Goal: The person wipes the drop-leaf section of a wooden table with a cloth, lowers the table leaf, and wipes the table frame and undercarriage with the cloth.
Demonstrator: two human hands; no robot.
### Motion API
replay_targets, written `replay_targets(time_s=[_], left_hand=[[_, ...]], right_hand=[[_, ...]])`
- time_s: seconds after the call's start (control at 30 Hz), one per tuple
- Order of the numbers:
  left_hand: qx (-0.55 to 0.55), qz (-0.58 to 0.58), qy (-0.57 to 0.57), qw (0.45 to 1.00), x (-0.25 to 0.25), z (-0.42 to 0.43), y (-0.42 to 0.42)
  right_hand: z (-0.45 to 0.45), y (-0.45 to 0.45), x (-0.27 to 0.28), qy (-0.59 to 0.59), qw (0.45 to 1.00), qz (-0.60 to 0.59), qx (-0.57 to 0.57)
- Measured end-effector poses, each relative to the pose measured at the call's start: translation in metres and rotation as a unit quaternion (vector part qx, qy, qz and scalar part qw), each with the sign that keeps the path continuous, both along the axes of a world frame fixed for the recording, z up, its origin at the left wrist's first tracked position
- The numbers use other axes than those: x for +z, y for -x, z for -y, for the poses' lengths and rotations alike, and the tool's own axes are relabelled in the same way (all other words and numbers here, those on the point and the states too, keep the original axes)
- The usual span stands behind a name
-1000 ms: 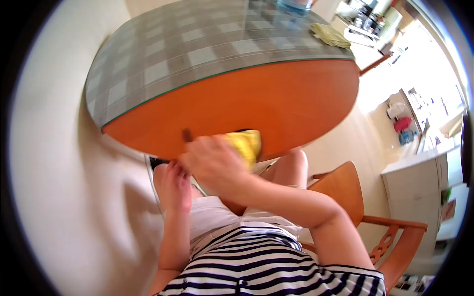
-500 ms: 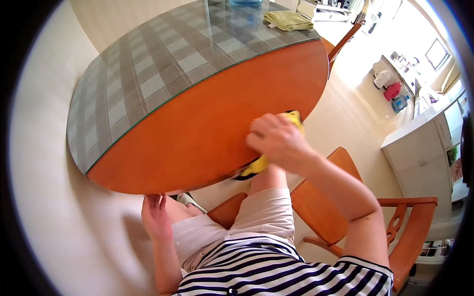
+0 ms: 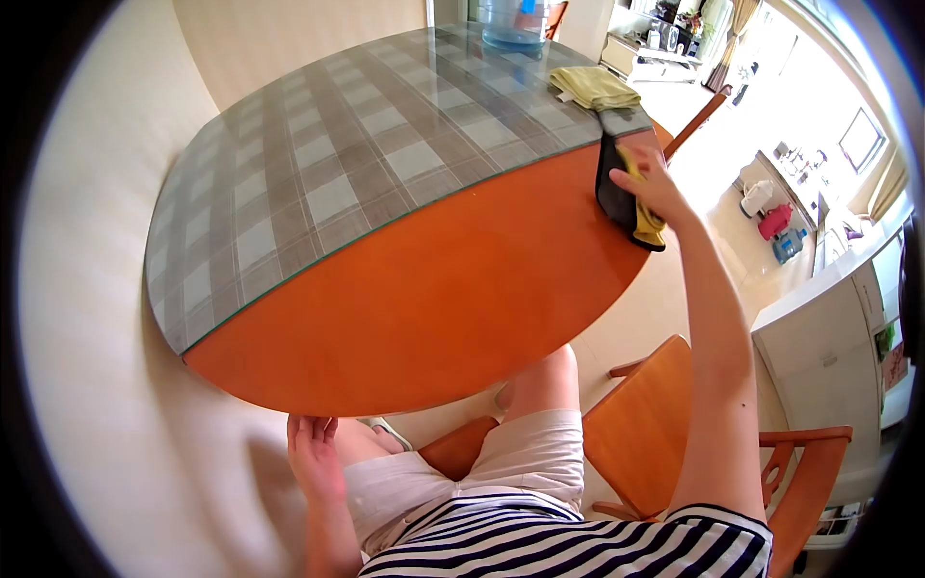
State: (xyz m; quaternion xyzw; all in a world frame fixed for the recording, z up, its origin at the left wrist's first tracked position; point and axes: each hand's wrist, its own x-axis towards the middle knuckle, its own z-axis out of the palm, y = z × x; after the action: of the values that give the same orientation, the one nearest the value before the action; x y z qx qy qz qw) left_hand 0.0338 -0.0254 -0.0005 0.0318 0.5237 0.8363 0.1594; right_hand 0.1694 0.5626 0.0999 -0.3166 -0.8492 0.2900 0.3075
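Yellow-black cloth (image 3: 614, 200) beneath right grip (image 3: 647, 181), jutting leftward, at table (image 3: 414, 308) edge

Near right: wooden chair (image 3: 644, 424). Right: white cabinet (image 3: 827, 354). Beyond it, on pale floor (image 3: 718, 226), in a row: white jug (image 3: 756, 199), pink jug (image 3: 774, 222), blue bottle (image 3: 789, 247). Farther: second chair (image 3: 700, 125), curtain (image 3: 736, 40), low white stand (image 3: 647, 65) bearing small items. Far: see-through bluish container (image 3: 513, 35).

Single head-worn view, forward and down

No text, label, brand, number or sign can be read.
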Motion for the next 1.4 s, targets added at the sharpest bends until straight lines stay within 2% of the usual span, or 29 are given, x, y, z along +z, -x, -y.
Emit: replay_targets(time_s=[0.03, 0.07, 0.1, 0.2, 0.23, 0.3, 0.37, 0.43, 0.47, 0.5, 0.53, 0.57, 0.6, 0.63, 0.67, 0.73, 0.77, 0.83, 0.9, 0.97, 1.0, 1.03, 1.07, 1.1, 1.17, 1.23, 1.3, 1.37, 1.4], left_hand=[[0.015, -0.020, 0.012, 1.000, 0.001, 0.001, 0.001], [0.017, -0.021, 0.006, 1.000, 0.001, 0.002, 0.000], [0.042, -0.046, 0.029, 0.998, 0.000, 0.004, -0.001], [0.061, -0.073, 0.051, 0.994, -0.005, 0.012, 0.002], [0.061, -0.081, 0.049, 0.994, -0.007, 0.013, 0.004], [0.052, -0.083, 0.042, 0.994, -0.009, 0.019, 0.009], [0.046, -0.087, 0.031, 0.995, -0.008, 0.023, 0.014], [0.084, -0.103, 0.026, 0.991, -0.008, 0.024, 0.013], [0.084, -0.098, 0.019, 0.991, -0.008, 0.025, 0.014], [0.117, -0.080, 0.033, 0.989, -0.007, 0.026, 0.015], [0.151, -0.064, 0.048, 0.985, -0.008, 0.029, 0.015], [0.152, -0.063, 0.046, 0.985, -0.009, 0.033, 0.017], [0.163, -0.075, 0.052, 0.982, -0.008, 0.037, 0.018], [0.176, -0.088, 0.057, 0.979, -0.007, 0.041, 0.018], [0.178, -0.092, 0.058, 0.978, -0.002, 0.043, 0.017], [0.233, -0.122, 0.130, 0.956, 0.011, 0.044, 0.014], [0.231, -0.125, 0.131, 0.956, 0.013, 0.044, 0.013], [0.274, -0.165, 0.191, 0.928, 0.012, 0.042, 0.009], [0.266, -0.184, 0.216, 0.921, 0.009, 0.036, 0.007], [0.241, -0.297, 0.300, 0.874, 0.014, 0.024, 0.006], [0.237, -0.300, 0.300, 0.874, 0.015, 0.017, 0.008], [0.232, -0.371, 0.299, 0.848, 0.017, 0.008, 0.010], [0.227, -0.439, 0.296, 0.817, 0.018, -0.003, 0.012], [0.223, -0.440, 0.296, 0.818, 0.020, -0.012, 0.015], [0.203, -0.577, 0.351, 0.709, 0.027, -0.028, 0.028], [0.202, -0.590, 0.368, 0.689, 0.034, -0.044, 0.028], [0.210, -0.595, 0.493, 0.599, 0.044, -0.054, 0.026], [0.219, -0.600, 0.483, 0.599, 0.040, -0.055, 0.030], [0.220, -0.596, 0.494, 0.594, 0.040, -0.054, 0.030]], right_hand=[[0.011, 0.009, 0.001, -0.053, 0.998, 0.011, 0.014], [0.024, 0.013, 0.000, -0.035, 0.995, 0.086, -0.039], [0.022, 0.023, -0.010, -0.168, 0.978, 0.105, -0.058], [0.054, 0.073, 0.001, -0.255, 0.938, 0.226, -0.067], [0.068, 0.097, 0.001, -0.273, 0.918, 0.282, -0.056], [0.108, 0.142, -0.005, -0.404, 0.838, 0.366, -0.008], [0.161, 0.172, -0.017, -0.458, 0.839, 0.293, 0.027], [0.227, 0.191, -0.018, -0.477, 0.826, 0.281, 0.105], [0.266, 0.201, -0.011, -0.453, 0.828, 0.293, 0.155], [0.296, 0.216, -0.025, -0.457, 0.845, 0.222, 0.166], [0.332, 0.239, -0.039, -0.409, 0.866, 0.229, 0.174], [0.372, 0.255, -0.039, -0.304, 0.902, 0.207, 0.227], [0.413, 0.256, -0.017, -0.286, 0.894, 0.230, 0.258], [0.447, 0.259, -0.016, -0.216, 0.929, 0.158, 0.257], [0.473, 0.263, -0.012, -0.225, 0.915, 0.165, 0.290], [0.498, 0.255, -0.010, -0.223, 0.901, 0.116, 0.354], [0.500, 0.246, -0.008, -0.221, 0.902, 0.114, 0.352], [0.487, 0.216, -0.004, -0.253, 0.858, 0.134, 0.425], [0.456, 0.170, -0.013, -0.242, 0.872, 0.023, 0.425], [0.407, 0.126, -0.010, -0.219, 0.899, 0.013, 0.380], [0.378, 0.107, -0.007, -0.227, 0.913, 0.035, 0.337], [0.346, 0.090, -0.005, -0.235, 0.925, 0.058, 0.293], [0.310, 0.073, -0.007, -0.242, 0.935, 0.042, 0.256], [0.275, 0.057, -0.008, -0.248, 0.943, 0.029, 0.218], [0.207, 0.032, -0.002, -0.261, 0.953, 0.053, 0.142], [0.137, 0.015, -0.007, -0.283, 0.952, 0.087, 0.078], [0.058, 0.008, -0.018, -0.303, 0.946, 0.117, -0.015], [-0.006, 0.006, -0.013, -0.272, 0.937, 0.188, -0.115], [-0.039, 0.004, -0.018, -0.259, 0.943, 0.163, -0.127]])
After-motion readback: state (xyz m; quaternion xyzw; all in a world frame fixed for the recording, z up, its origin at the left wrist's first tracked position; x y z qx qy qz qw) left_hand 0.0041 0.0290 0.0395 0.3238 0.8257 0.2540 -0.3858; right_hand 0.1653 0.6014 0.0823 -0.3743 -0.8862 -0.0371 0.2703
